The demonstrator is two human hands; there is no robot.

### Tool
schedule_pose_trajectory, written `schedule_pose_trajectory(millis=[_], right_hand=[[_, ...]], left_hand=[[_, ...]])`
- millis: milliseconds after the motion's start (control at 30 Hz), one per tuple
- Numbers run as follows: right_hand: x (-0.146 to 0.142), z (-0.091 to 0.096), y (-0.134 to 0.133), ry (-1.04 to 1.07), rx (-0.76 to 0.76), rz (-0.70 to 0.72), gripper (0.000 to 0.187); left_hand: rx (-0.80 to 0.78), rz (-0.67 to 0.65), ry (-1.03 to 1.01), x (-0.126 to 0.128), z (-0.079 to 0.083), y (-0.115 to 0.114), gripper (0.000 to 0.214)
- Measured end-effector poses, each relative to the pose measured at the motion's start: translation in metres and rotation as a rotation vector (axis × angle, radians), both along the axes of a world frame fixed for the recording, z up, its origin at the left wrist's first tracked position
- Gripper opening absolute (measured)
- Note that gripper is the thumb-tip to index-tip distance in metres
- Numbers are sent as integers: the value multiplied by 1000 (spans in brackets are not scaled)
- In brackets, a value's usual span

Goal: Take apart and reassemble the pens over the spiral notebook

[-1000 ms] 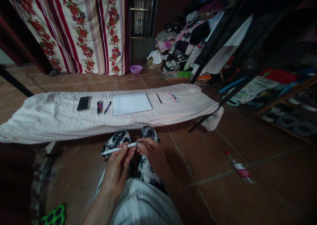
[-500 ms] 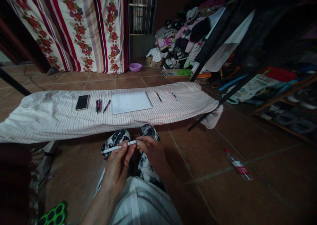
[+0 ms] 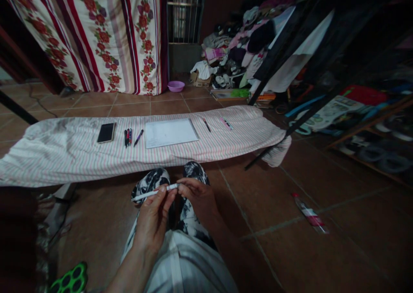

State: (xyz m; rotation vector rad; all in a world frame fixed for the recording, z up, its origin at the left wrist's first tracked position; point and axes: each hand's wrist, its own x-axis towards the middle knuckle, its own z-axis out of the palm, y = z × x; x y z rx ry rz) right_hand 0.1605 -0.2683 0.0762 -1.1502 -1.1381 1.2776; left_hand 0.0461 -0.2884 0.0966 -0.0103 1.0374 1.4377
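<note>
Both my hands meet over my knees on a white pen [image 3: 151, 192]. My left hand [image 3: 154, 217] pinches the pen's barrel, its tip pointing left. My right hand [image 3: 197, 198] pinches the pen's right end with thumb and fingertips. In front of me lies a long pink-striped cloth [image 3: 80, 155] on the floor. On it rest a black phone [image 3: 106, 132], three pens [image 3: 128, 137], a purple pen [image 3: 139, 137], a spiral notebook [image 3: 170, 133], a dark pen [image 3: 207, 125] and a pink pen [image 3: 226, 123].
A floral curtain [image 3: 106, 35] hangs at the back left. A purple bowl [image 3: 176, 86] and a heap of clothes [image 3: 235, 56] lie behind. A dark slanted frame [image 3: 290, 39] and shelves stand right. A plastic bottle [image 3: 309, 213] lies on the tiles; a green object [image 3: 69, 279] at lower left.
The view has tilted slightly, shifting the scene a little. My hands keep the same hold on the white pen.
</note>
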Motion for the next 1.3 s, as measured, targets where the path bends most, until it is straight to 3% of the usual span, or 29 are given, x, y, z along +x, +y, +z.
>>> schedule_pose_trajectory(millis=[700,833,1033,1300], right_hand=[[0,-6,0,49,-19,-22,17],[2,-4,1,66,-44,-53,17],[13,-4,6,130,-89,-91,19],[19,4,8,79,-84,-58,19]], left_hand=[[18,-26,11,2,-6,3,12],[96,-112,-11,0,-3,1,7],[267,-267,-199,-7,-1,-4,34],[220,-175,-175,-7,-6,-1,20]])
